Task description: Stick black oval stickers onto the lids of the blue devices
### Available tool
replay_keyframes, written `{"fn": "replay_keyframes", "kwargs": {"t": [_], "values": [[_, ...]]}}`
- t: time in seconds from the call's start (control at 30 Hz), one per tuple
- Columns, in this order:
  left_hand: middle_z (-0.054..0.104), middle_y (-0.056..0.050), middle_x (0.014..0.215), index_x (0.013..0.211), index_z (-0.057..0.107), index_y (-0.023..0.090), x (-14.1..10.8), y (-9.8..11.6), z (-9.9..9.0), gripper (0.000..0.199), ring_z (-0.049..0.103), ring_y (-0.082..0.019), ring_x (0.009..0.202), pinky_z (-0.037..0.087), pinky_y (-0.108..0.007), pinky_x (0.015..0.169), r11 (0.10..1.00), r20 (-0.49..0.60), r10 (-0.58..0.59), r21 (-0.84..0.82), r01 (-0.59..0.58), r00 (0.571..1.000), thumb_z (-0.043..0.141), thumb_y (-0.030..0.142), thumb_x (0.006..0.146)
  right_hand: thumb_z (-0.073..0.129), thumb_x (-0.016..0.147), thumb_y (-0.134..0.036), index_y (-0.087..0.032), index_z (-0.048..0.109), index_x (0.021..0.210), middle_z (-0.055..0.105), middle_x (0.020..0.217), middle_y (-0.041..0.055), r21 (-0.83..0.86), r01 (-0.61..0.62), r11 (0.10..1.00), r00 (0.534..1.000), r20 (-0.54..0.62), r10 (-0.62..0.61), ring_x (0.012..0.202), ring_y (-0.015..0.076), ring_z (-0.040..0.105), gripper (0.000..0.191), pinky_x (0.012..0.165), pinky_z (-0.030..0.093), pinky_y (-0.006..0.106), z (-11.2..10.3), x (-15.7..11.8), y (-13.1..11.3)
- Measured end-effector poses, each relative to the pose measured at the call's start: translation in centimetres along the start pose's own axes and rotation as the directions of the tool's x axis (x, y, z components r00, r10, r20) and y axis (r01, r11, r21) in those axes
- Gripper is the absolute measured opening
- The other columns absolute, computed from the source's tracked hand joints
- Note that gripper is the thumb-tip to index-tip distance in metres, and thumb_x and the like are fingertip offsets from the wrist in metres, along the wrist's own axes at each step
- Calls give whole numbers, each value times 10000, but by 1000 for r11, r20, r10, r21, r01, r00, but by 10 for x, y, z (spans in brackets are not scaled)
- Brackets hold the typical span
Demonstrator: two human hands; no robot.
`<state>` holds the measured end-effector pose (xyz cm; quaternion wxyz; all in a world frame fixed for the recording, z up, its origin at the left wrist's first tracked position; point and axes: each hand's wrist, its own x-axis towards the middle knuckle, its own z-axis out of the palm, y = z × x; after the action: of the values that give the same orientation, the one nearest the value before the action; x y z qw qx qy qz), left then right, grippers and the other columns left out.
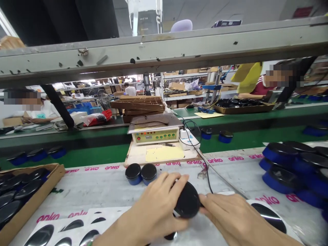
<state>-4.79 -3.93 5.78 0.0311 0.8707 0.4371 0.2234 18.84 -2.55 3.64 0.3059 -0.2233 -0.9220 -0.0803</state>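
Note:
In the head view a round black-faced piece (188, 201) is tilted above the bench, its glossy face turned toward me. My left hand (160, 201) is wrapped round its left side, fingers over the top and thumb below. My right hand (228, 213) is closed, with its fingertips at the piece's right rim; what lies between them is mostly hidden. Just beyond my left hand stand two round pieces (133, 173) with black tops and blue sides. Sheets with glossy black oval stickers (42, 235) lie at the front left, and another black sticker (269, 217) lies under my right forearm.
A cardboard tray (55, 179) of black-topped pieces stands left. Stacked blue-sided pieces (282, 179) fill the right. Behind are a control box (156, 135), a power strip with cables (189, 140) and a green conveyor (102, 150). A shelf beam (164, 51) crosses above; two people sit opposite.

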Motion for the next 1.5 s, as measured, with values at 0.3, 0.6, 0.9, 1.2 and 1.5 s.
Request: {"fn": "replay_keyframes", "kwargs": {"t": [0.3, 0.6, 0.9, 1.2, 1.5], "values": [[551, -188, 1289, 1286, 506, 120, 36, -54, 45, 555, 492, -366, 1201, 310, -555, 1065, 968, 86, -249, 0, 250, 965, 581, 239, 749, 392, 983, -404, -128, 591, 979, 628, 750, 27, -384, -825, 414, 442, 15, 897, 645, 160, 611, 340, 621, 489, 328, -9, 16, 173], [458, -112, 1386, 1340, 470, 226, 23, -43, 34, 539, 399, -310, 1284, 351, -487, 1061, 931, 49, -330, -150, 334, 943, 581, 343, 826, 584, 908, -328, -149, 564, 1164, 593, 1143, 81, -163, -902, 399, 380, 139, 915, 953, 204, 612, 313, 799, 523, 398, 34, 75, 249], [571, -105, 1217, 1237, 570, 244, 53, 18, 11, 398, 624, -215, 995, 521, -341, 850, -252, 299, -361, -943, 217, 883, 501, 456, 907, 487, 733, -765, -228, 347, 774, 649, 1027, 76, 325, -689, 648, 718, 191, 669, 712, 163, 590, 556, 544, 473, 268, -40, 69, 137], [690, -114, 1012, 1086, 659, 120, 23, 29, -4, 499, 661, -223, 912, 525, -368, 866, -526, 351, -275, -834, 165, 895, 631, 530, 802, 284, 983, -267, -236, 411, 789, 502, 632, -30, 209, -171, 963, 981, -50, 186, 509, 122, 481, 233, 468, 403, 235, -61, 64, 14], [651, -53, 1085, 1062, 603, 226, -1, 28, -17, 506, 579, -235, 1063, 455, -303, 874, -92, 82, -490, -995, 42, 868, 702, 576, 711, 419, 979, -206, -192, 507, 740, 502, 622, -14, 34, 24, 999, 981, -191, -18, 511, 124, 464, 254, 477, 325, 282, -34, 71, -27]]}}
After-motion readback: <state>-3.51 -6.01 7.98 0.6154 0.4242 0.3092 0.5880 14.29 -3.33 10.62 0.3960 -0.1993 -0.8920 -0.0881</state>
